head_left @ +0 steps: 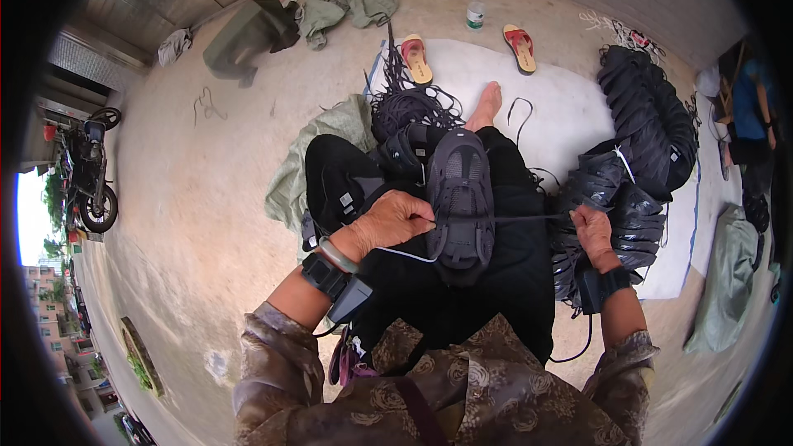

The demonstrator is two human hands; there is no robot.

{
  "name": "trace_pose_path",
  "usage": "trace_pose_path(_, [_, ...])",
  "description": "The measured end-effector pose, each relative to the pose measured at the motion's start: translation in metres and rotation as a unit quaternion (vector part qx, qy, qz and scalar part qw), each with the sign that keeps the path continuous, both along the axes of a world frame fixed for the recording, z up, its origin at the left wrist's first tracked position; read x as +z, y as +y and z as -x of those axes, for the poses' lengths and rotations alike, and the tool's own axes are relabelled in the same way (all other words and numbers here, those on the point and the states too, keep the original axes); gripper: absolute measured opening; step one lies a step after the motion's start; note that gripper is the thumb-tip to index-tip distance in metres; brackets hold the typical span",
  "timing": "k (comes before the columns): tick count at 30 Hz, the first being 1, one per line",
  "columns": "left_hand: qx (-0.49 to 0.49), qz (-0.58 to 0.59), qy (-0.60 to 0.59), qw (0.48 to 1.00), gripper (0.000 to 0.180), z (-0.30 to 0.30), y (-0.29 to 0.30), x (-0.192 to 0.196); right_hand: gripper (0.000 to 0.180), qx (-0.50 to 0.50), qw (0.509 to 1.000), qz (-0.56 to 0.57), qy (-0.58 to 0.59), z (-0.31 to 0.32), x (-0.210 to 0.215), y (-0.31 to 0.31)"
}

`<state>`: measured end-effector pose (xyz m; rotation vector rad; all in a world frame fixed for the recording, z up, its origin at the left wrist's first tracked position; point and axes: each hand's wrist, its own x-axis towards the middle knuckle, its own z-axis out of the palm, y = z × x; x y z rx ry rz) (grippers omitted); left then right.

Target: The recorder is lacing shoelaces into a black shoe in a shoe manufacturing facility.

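A dark grey shoe upper (460, 167) lies lengthwise on my lap, its toe end nearest me as far as I can tell. A black shoelace (529, 217) stretches taut sideways across it. On the left, my left hand (395, 216) pinches the lace right at the shoe's edge. Well out to the right, my right hand (591, 230) is closed round the lace's other stretch. A thin white cord (406, 253) runs below my left hand toward the shoe. A tangled heap of black laces (405, 107) lies beyond my left knee, beside more dark shoe uppers (400, 151).
Stacked dark uppers (640, 107) and tied bundles (596, 180) stand on a white sheet (549, 107) at the right. Red slippers (519, 48) and a water bottle (476, 8) sit ahead. Green sacks (720, 281) lie at right; a motorcycle (96, 173) stands far left. Another person (750, 103) is at far right.
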<state>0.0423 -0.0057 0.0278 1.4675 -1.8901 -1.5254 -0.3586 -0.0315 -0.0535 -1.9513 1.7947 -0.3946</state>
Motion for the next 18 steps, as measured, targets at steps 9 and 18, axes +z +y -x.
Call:
trace_pose_path(9, [-0.050,0.236,0.007,0.970,0.010,0.059,0.001,-0.007,0.021,0.207,0.958,0.100,-0.172,-0.110,0.059,0.003])
trace_pose_path(18, [-0.029,0.291,-0.111,0.950,0.020,0.060,-0.008,-0.012,0.013,0.158,0.898,-0.195,-0.362,-0.152,0.056,0.001])
